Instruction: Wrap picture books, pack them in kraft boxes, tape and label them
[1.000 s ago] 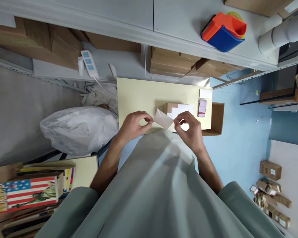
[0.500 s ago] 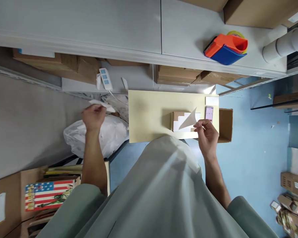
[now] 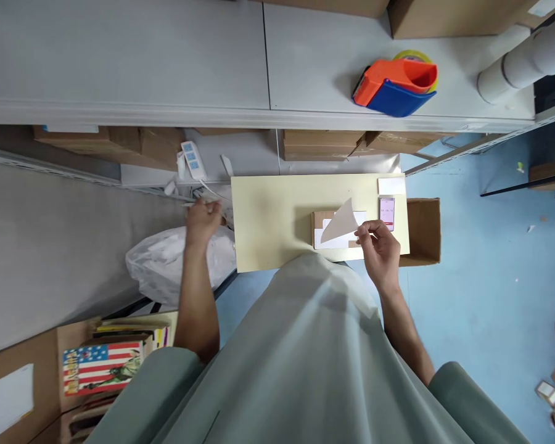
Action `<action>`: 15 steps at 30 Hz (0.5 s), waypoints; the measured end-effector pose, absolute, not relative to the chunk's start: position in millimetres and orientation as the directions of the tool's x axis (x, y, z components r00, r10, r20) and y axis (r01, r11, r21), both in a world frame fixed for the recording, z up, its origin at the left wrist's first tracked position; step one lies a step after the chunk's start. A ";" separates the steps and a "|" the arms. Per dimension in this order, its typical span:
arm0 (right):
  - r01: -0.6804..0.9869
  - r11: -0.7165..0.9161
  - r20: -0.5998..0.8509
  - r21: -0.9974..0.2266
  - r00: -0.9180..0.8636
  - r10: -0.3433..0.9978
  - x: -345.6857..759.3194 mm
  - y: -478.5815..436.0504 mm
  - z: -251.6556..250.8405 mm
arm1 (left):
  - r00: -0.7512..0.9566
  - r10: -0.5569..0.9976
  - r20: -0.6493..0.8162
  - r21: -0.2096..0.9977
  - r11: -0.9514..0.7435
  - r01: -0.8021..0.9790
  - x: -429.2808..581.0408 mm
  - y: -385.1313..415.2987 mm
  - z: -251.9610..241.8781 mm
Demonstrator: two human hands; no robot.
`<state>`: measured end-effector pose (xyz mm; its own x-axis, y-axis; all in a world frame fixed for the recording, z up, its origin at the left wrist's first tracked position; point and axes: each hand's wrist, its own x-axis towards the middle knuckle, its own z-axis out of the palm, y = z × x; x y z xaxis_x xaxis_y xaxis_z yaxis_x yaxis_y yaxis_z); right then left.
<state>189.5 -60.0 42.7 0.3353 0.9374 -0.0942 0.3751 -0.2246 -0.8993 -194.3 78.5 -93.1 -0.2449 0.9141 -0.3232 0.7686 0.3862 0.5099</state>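
My right hand point(image 3: 379, 250) pinches a pale triangular paper piece point(image 3: 340, 223) by its corner and holds it above a small brown box point(image 3: 321, 222) with white sheets on it, on the yellow table point(image 3: 272, 216). My left hand point(image 3: 202, 221) is out to the left of the table, over the white plastic bag point(image 3: 176, 268) and a heap of paper scraps. Its fingers are curled, and what they hold I cannot make out. A phone point(image 3: 387, 213) lies to the right of the box.
An open cardboard box point(image 3: 423, 231) stands at the table's right end. A power strip point(image 3: 192, 159) lies behind the scraps. An orange-and-blue tape dispenser point(image 3: 395, 86) rests on the grey shelf. Books point(image 3: 102, 367) and cardboard sit at lower left; blue floor lies to the right.
My left hand left the paper, swung out left over the bag, then came back a little toward the table. My right hand keeps the paper piece above the box.
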 end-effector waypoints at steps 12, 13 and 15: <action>0.470 -0.071 -0.044 -0.880 0.069 0.997 243.1 -45.6 6.9 | 0.180 0.917 -0.356 0.927 0.323 0.190 55.8 -9.2 8.1; 0.463 -0.067 -0.048 -0.884 0.052 0.997 247.3 -46.6 3.8 | 0.168 0.911 -0.377 0.920 0.347 0.182 63.9 -10.5 8.2; 0.440 -0.063 -0.058 -0.896 0.025 0.998 255.9 -48.6 -1.9 | 0.146 0.898 -0.415 0.906 0.392 0.162 77.0 -13.0 4.9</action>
<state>255.9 -48.6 -1.9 0.0250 0.9980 -0.0584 0.4405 -0.0634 -0.8955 77.0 -13.0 4.9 0.1462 0.8980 -0.4150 0.1624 0.3920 0.9055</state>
